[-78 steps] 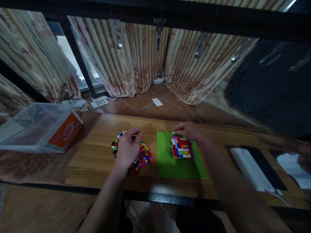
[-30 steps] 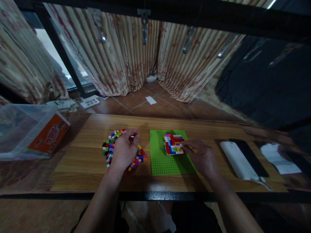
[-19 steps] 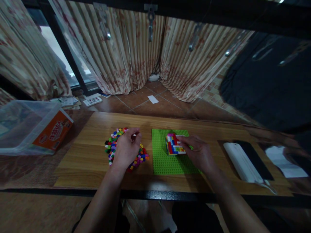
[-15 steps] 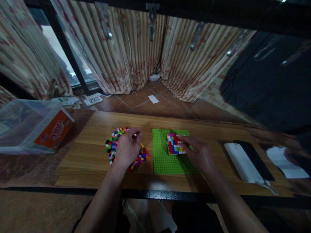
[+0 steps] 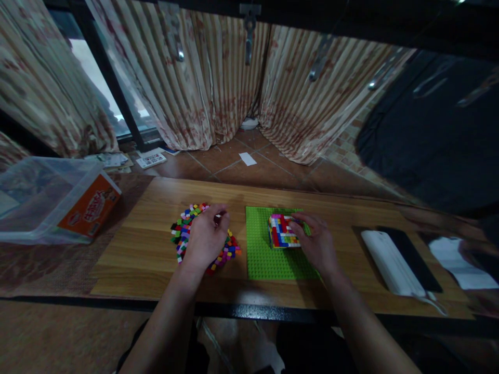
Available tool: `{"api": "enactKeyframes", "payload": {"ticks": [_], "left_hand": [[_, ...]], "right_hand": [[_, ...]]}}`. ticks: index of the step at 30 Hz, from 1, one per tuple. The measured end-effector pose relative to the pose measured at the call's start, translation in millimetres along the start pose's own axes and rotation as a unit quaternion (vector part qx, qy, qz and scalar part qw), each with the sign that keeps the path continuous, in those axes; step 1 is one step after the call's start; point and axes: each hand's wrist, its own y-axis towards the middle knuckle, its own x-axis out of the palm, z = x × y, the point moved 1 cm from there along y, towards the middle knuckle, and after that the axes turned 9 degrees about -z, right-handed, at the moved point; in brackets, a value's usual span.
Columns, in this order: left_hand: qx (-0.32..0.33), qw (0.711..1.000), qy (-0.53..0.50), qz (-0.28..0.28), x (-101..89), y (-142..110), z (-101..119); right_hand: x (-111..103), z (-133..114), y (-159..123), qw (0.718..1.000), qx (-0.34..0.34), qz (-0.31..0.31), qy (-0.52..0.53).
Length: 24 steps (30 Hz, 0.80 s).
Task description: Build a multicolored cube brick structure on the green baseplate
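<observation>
A loose pile of small colourful toy bricks (image 5: pixel 230 250) lies on the wooden board. Above this pile, my left hand (image 5: pixel 207 234) is closed with curled fingers and a thumb close together; whatever they hold is hidden. A low block built of red, white, blue and yellow toy bricks (image 5: pixel 279 234) sits on a green studded baseplate (image 5: pixel 259 265). My right hand (image 5: pixel 317 241) is closed at the block's right side, its thumb on the top and its fingers bent over the back right corner, which they hide.
A clear plastic tub (image 5: pixel 42 202) with an orange label stands at the left. To the right lie a white case (image 5: pixel 390 262) with a strap, a dark flat object (image 5: pixel 411 259) and white paper (image 5: pixel 460 262). The dark table edge (image 5: pixel 265 311) runs along the front.
My right hand's fingers have shifted from the block's top toward its back right corner, uncovering more bricks. My left hand stays over the pile. The view has shifted slightly.
</observation>
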Motion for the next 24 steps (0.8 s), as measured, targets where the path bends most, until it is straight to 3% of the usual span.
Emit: {"api": "enactKeyframes", "payload": {"ticks": [5,9,21,24], "left_hand": [[0.019,1.0,0.001,0.007,2.3,0.4,-3.3],[0.022,1.0,-0.001,0.002,4.0,-0.1,-4.6],[0.008,1.0,0.004,-0.014,6.9,-1.9,2.3],[0.007,1.0,0.009,-0.021,6.7,-2.4,1.9]], "right_hand": [[8.9,9.5,3.4,0.982,0.096,-0.009,0.162],[9.6,10.5,6.3,0.968,0.145,-0.023,0.205],[10.7,4.7,5.6,0.982,0.061,-0.01,0.177],[12.6,5.2,3.5,0.969,0.098,-0.005,0.227]]}}
